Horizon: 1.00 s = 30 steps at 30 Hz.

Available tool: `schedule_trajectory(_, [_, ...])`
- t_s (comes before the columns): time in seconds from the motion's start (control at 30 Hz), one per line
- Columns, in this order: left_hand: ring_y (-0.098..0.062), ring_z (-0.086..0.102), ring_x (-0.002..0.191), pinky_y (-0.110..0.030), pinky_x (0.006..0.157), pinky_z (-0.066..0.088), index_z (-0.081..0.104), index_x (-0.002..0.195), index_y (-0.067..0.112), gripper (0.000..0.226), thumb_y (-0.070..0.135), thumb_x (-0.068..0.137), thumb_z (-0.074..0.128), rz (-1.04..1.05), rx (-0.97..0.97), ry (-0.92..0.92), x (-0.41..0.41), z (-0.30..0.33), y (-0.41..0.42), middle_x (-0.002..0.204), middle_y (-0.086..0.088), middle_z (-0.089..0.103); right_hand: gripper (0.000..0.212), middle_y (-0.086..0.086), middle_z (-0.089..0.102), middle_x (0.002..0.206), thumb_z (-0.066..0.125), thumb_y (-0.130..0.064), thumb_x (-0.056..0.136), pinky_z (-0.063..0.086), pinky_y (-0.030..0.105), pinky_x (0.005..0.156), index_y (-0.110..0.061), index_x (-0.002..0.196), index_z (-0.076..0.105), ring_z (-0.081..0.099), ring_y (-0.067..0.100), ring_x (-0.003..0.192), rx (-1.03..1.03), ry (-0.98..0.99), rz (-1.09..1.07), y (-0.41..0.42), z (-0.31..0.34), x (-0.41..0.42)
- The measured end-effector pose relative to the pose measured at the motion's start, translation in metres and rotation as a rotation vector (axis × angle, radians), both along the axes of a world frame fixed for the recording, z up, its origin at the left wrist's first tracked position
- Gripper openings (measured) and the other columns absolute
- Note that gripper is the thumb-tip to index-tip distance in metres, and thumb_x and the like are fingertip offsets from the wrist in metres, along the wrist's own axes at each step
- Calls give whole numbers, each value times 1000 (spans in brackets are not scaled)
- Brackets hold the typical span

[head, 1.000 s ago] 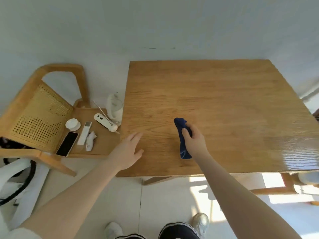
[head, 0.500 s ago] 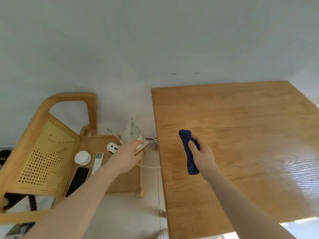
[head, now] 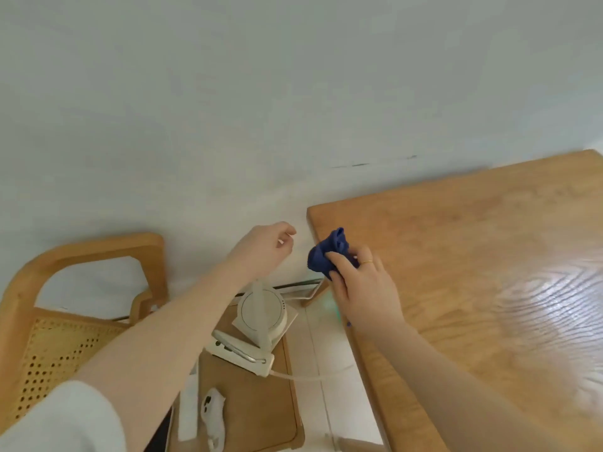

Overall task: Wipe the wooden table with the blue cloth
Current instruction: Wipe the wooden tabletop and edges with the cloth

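Two bare hands show. Right hand (head: pixel 360 282), with one thin gold ring (head: pixel 367 262), grips the bunched blue cloth (head: pixel 328 255) at the far left corner of the wooden table (head: pixel 483 265), the cloth partly hanging past the table's left edge. Left hand (head: pixel 262 247) is raised beside it, apart from the cloth, fingers loosely curled round nothing.

One pale wall (head: pixel 261 93) fills the upper view. The table is one flat slab, warm brown with wavy grain, glossy where light strikes. One wooden chair (head: pixel 98 252) has a curved frame and a woven cane back with round holes. On its seat sit one white round kettle (head: pixel 261 313), one small white remote-shaped device (head: pixel 212 415), and one long white bar (head: pixel 189 406).
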<state>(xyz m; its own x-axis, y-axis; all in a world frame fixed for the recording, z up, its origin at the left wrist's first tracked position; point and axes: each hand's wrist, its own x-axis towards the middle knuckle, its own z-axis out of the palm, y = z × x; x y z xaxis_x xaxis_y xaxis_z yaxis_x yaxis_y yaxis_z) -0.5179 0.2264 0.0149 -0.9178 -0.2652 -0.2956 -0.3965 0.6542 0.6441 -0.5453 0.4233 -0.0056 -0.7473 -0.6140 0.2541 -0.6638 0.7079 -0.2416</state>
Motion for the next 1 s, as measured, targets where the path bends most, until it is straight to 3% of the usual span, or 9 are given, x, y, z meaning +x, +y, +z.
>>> schedule_trajectory(0.13, [-15,60,100,-26,90,45,54,126,20,32,20,95,46,-9,78,50,-18,-5,-44,118,3,62,37,8,64,92,81,-20,51,40,30,53,-23,86,67,57,27,69,390,173,93,-78,-15,-53])
schedule_trajectory(0.2, [-14,59,98,-24,89,43,54,125,19,31,20,95,46,-32,100,59,-22,-12,-60,116,3,62,29,4,62,108,75,-25,58,43,32,67,-26,86,68,57,26,87,612,198,135,-100,-23,-78])
schedule_trajectory(0.3, [-12,59,100,-21,89,42,55,124,18,30,18,95,48,-54,126,55,-23,-26,-75,115,4,62,15,2,53,127,60,-34,77,38,40,86,-27,84,72,48,29,109,737,202,131,-110,-38,-97])
schedule_trajectory(0.47, [-13,58,101,-26,93,44,56,123,17,30,17,94,49,-56,176,25,-18,-45,-78,117,3,62,13,-1,66,93,66,-35,65,26,45,96,-23,63,72,52,31,104,953,175,410,-76,-46,-62])
schedule_trajectory(0.57, [-13,58,102,-25,93,43,55,124,18,31,19,94,49,-86,204,27,-18,-46,-69,120,3,62,25,-6,67,82,55,-39,77,32,44,97,-25,66,73,54,24,92,1093,78,575,-57,-32,-52])
schedule_trajectory(0.7, [-10,57,100,-21,87,42,56,124,20,31,21,94,49,-108,207,67,-17,-50,-59,120,6,61,24,-6,68,84,55,-33,80,30,47,104,-25,65,73,57,26,99,904,224,570,-87,-23,-91])
schedule_trajectory(0.83, [-11,60,97,-20,82,42,61,116,21,27,15,93,49,-55,257,173,-14,-55,-55,113,7,63,29,-3,69,86,48,-28,77,29,45,104,-23,62,72,59,30,102,759,139,505,-84,-26,-87])
schedule_trajectory(0.93, [-13,55,113,-24,93,41,54,126,21,39,6,92,41,-128,161,236,-25,-59,-49,130,6,55,31,-4,68,91,44,-30,81,24,41,106,-23,68,71,56,27,106,741,64,611,-42,-20,-56])
schedule_trajectory(1.0, [-13,42,129,-27,103,36,44,137,23,52,1,90,37,-303,42,226,-39,-60,-39,150,7,34,30,-6,68,93,45,-31,83,24,39,107,-25,70,71,55,25,108,732,-4,704,-18,-13,-41])
